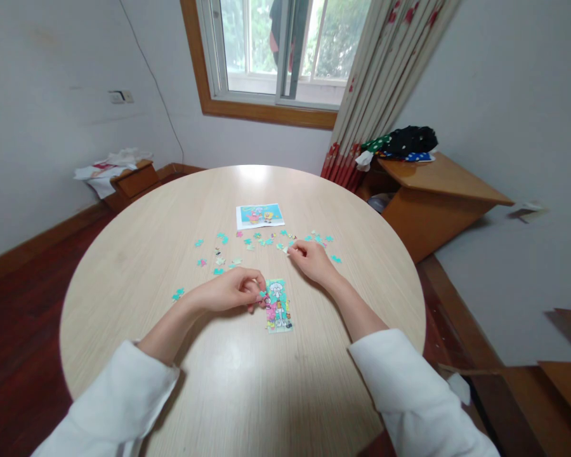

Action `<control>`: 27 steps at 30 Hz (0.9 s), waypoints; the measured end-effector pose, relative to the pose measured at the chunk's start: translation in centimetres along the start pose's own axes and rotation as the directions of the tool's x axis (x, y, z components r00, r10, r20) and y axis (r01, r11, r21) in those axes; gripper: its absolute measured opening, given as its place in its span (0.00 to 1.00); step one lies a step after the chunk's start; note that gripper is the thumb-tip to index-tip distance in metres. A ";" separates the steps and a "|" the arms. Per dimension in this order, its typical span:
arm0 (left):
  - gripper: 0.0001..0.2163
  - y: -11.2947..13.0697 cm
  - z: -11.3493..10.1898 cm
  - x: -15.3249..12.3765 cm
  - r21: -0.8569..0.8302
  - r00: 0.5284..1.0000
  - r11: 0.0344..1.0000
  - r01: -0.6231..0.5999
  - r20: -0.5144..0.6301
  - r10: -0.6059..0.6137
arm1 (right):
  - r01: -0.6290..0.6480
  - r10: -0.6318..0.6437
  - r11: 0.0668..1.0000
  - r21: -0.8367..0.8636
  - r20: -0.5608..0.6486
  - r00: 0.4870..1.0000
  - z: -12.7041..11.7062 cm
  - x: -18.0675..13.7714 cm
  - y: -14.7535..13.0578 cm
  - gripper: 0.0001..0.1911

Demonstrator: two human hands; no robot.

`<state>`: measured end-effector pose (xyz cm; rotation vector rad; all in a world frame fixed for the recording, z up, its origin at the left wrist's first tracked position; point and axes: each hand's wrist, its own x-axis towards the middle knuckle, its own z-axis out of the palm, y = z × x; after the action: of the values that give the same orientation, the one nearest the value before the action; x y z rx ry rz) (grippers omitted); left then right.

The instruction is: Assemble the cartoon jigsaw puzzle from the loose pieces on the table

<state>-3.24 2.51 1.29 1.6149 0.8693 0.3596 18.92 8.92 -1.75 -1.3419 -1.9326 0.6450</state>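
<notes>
No readable text (puzzle [278,306] shows only pictures)

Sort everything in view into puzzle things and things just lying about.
In use: left hand at the part-built colourful cardboard puzzle strip; right hand pinching a small pale loose piece; scattered teal cardboard pieces; printed picture card; round pale wooden table.
Lying about: dark and green dotted clothes heap; white papers.

L hand [233,291] curled, pinching; R hand [311,259] further fwd, also pinching.

Part-built puzzle strip [279,308] — colourful, flat on the table [171,209], lengthwise; a teal piece [262,294] touches its upper-left corner — loose pieces [266,241] lie scattered beyond.
</notes>
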 end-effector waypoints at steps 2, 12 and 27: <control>0.03 -0.1 0.0 0.0 0.002 1.000 1.000 -0.009 0.005 0.009 | 0.002 -0.002 1.000 0.000 -0.001 1.000 0.0 0.0 0.0 0.14; 0.05 -0.2 -0.1 0.3 0.022 0.994 0.996 -0.091 -0.053 0.092 | -0.003 0.003 1.000 0.015 -0.004 1.000 -0.1 -0.1 -0.1 0.14; 0.07 -0.2 0.0 0.2 -0.021 0.999 0.999 -0.050 0.013 0.050 | 0.015 -0.015 1.000 -0.007 -0.010 1.000 -0.1 0.0 -0.2 0.14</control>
<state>-3.14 2.60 1.06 1.6208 0.8139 0.3906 18.92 8.82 -1.54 -1.3313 -1.9366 0.6235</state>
